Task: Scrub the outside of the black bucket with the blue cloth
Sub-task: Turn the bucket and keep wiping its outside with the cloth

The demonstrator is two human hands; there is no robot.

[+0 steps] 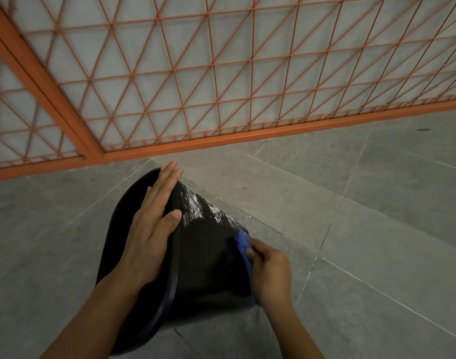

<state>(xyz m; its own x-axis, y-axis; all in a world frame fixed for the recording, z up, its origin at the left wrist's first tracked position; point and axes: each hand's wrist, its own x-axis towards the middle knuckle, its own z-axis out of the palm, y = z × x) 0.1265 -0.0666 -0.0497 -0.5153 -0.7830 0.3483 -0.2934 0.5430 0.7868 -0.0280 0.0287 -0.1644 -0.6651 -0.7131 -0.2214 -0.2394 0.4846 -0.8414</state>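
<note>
The black bucket (pixel 203 257) lies on its side on the grey floor, its mouth turned left and its base to the right. White soapy streaks show on its upper outer wall. My left hand (pixel 154 218) lies flat over the rim with straight fingers and the thumb on the outer wall. My right hand (pixel 269 270) grips the bunched blue cloth (pixel 243 243) and presses it against the bucket's outer wall near the base.
An orange metal grille (pixel 221 73) with a thick frame stands just behind the bucket, along the floor's far edge. Grey floor tiles (pixel 364 229) spread to the right and front.
</note>
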